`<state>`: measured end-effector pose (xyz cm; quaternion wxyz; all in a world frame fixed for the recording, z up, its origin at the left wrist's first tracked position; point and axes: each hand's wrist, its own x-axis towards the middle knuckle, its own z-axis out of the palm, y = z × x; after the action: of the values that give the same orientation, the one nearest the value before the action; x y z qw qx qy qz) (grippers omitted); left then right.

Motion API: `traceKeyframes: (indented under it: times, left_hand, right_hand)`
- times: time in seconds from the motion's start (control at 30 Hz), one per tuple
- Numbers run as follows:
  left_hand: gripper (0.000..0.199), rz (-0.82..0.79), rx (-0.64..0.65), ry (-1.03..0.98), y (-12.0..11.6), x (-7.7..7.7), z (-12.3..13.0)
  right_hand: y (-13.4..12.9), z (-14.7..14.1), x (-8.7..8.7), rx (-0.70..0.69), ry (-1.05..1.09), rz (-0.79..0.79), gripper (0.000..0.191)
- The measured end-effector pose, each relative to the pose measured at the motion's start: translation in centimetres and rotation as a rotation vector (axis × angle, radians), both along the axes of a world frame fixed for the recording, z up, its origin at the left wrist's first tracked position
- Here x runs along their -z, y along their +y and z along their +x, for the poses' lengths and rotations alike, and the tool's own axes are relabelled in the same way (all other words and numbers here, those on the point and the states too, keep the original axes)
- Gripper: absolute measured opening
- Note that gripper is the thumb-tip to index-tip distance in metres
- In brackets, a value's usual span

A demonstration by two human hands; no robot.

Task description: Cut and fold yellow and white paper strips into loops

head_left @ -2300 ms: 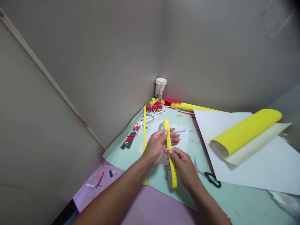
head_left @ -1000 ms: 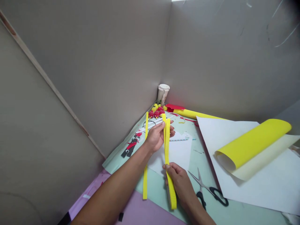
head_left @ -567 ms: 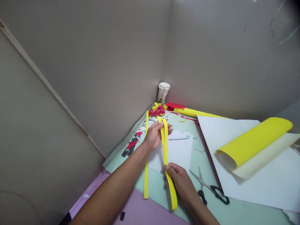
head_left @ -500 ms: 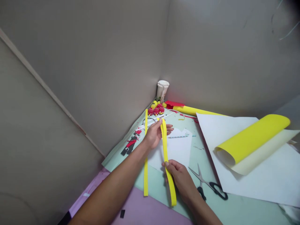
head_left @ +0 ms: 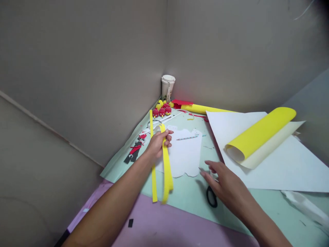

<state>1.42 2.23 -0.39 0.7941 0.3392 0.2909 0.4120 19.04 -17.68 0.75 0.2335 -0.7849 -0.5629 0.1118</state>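
My left hand (head_left: 159, 143) is closed around yellow corrugated paper strips (head_left: 167, 168), which are folded over at the top and hang down with their lower ends fanned out. Just left of them another yellow strip (head_left: 154, 185) lies flat. My right hand (head_left: 221, 178) is over the scissors (head_left: 211, 197), fingers apart, and covers much of them; a black handle loop and a blade tip show. I cannot tell whether the fingers touch the scissors. Beyond the strips, a white paper sheet (head_left: 186, 157) with a wavy edge carries a patterned pencil (head_left: 187, 138).
A white cup (head_left: 168, 85) stands in the corner behind small red and yellow paper pieces (head_left: 161, 112). Black and red scraps (head_left: 133, 152) lie at left. At right, a yellow paper roll (head_left: 260, 133) rests on a large white sheet (head_left: 272, 171). Grey walls border the table.
My right hand has let go of the yellow strips and moved right to the scissors. The strips' lower ends have spread apart in my left hand. The view has shifted slightly.
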Motion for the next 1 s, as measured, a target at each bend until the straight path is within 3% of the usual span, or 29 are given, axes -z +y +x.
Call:
traceKeyframes:
  times: [0.1, 0.17, 0.37, 0.6, 0.8, 1.0]
  left_hand:
    - [0.015, -0.023, 0.092, 0.022, 0.1, -0.1, -0.1]
    - [0.014, -0.031, 0.177, 0.089, -0.3, -0.2, 0.0]
    - [0.027, 0.089, 0.347, 0.451, -2.4, 0.9, 1.1]
    - [0.025, 0.230, 0.359, 0.585, -3.9, 1.6, 2.2]
    - [0.023, 0.260, 0.373, 0.584, -3.4, 2.0, 3.2]
    - [0.022, 0.244, 0.362, 0.583, -0.1, 2.1, 6.0]
  right_hand:
    - [-3.4, 0.5, 1.6, -0.007, -0.251, -0.075, 0.044]
    - [-4.4, 0.3, 2.5, -0.011, -0.330, -0.115, 0.043]
    - [-4.0, -0.3, 3.5, 0.024, -0.442, -0.159, 0.041]
    - [-5.3, -0.5, 4.0, -0.008, -0.405, -0.195, 0.036]
    - [-0.8, -0.6, 3.3, 0.008, -0.335, -0.223, 0.030]
    - [4.9, 0.8, 2.7, 0.012, -0.388, -0.101, 0.026]
